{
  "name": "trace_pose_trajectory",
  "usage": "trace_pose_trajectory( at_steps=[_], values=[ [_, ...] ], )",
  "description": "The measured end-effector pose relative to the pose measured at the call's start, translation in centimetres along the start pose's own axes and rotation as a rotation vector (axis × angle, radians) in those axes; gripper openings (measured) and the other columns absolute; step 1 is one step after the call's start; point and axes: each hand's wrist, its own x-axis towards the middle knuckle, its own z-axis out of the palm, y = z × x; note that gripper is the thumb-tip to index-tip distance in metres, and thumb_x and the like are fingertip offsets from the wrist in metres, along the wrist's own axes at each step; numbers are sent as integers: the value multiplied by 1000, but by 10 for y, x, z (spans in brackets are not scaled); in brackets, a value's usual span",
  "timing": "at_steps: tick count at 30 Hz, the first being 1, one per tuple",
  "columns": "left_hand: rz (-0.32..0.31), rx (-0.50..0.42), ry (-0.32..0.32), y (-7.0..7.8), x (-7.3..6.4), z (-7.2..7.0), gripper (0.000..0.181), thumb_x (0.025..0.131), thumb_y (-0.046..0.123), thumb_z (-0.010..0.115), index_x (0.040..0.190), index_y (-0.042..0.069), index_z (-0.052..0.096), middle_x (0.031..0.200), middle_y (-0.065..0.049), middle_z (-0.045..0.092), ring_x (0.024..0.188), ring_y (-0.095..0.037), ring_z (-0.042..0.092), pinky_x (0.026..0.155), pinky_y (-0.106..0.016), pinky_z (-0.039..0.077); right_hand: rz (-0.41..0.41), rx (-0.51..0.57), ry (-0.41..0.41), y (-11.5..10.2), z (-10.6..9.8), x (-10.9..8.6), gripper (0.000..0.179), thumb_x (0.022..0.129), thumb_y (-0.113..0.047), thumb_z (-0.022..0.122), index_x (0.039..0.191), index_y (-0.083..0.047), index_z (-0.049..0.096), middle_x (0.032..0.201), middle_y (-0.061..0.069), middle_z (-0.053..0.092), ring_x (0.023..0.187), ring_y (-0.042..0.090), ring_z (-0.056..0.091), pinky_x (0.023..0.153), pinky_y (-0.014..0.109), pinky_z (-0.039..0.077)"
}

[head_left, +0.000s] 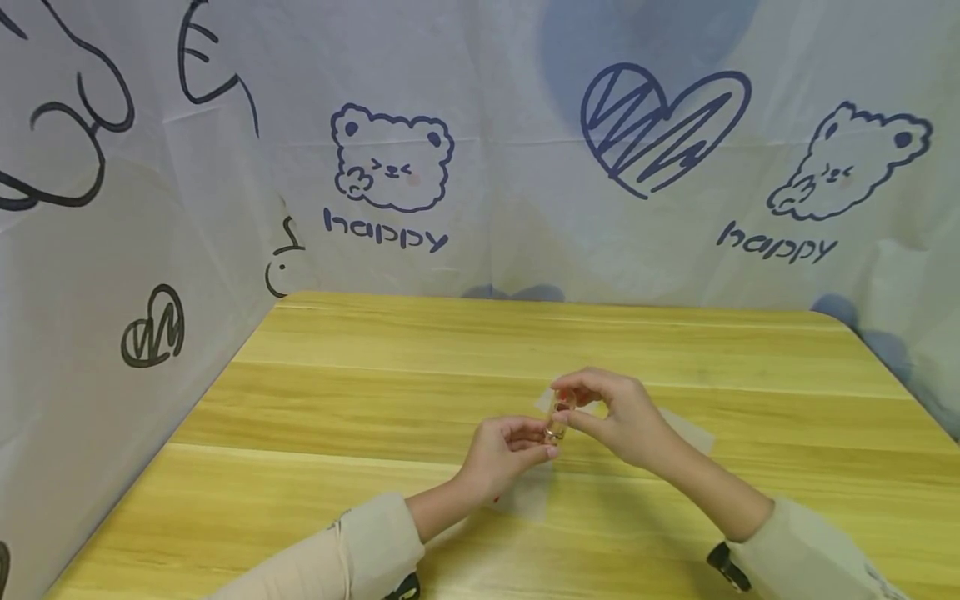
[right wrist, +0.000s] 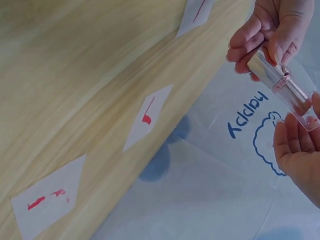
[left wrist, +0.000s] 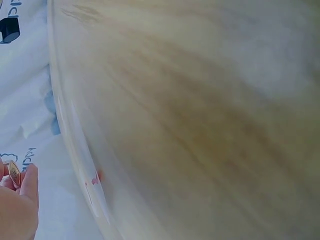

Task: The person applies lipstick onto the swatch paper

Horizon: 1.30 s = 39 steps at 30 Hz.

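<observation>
Both hands hold a lipstick (head_left: 556,431) above the table, near the middle of the head view. My left hand (head_left: 498,458) grips its shiny gold base (right wrist: 265,65) between thumb and fingers. Fingers of my right hand (head_left: 626,417) pinch the clear cap (right wrist: 298,102) at the other end. Through the cap a reddish-pink part shows in the right wrist view. Cap and base sit in line, close together. The left wrist view catches only the gold end (left wrist: 15,174) beside a hand at its left edge.
White paper slips lie on the wooden table (head_left: 337,400). One slip (right wrist: 50,197) bears red smears, another (right wrist: 150,115) a red stroke. Part of a slip (head_left: 528,498) shows below the left hand. White cloth with drawings (head_left: 487,192) hangs behind the table and at its left.
</observation>
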Motion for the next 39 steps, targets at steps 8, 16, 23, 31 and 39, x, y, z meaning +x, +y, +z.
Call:
trace_pose_trajectory(
  at_steps=[8,16,23,31,39],
  values=[
    [4,22,20,0,2,0,25,79,3,71,100,-9,65,97,-24,68,87,-30,68,73,-19,56,12,33,12,2,4,-1,27,77,-4,72,103,-2,66,88,3,68,80,12,62,72,23,55],
    [-4,27,30,0,5,-3,29,80,5,71,104,-9,63,98,-23,68,88,-28,68,75,-19,56,-7,1,11,2,4,2,28,80,-4,70,107,0,65,92,5,68,80,13,63,72,32,57],
    [-6,19,67,-4,16,-10,31,81,3,70,107,-10,60,100,-24,66,91,-27,67,76,-20,56,31,45,-2,6,8,16,30,82,-2,67,111,5,62,94,11,68,84,22,65,76,29,57],
    [58,115,70,-9,31,-22,26,81,1,69,102,-11,61,97,-25,67,90,-31,67,74,-23,57,96,78,-12,13,14,35,24,82,-3,68,104,4,64,92,13,68,83,23,65,74,26,56],
    [95,303,52,-11,48,-37,19,80,3,70,97,-6,66,93,-19,70,87,-28,68,75,-26,58,114,103,6,23,29,50,23,80,-1,69,102,5,64,91,16,69,83,26,65,75,32,57]
  ],
)
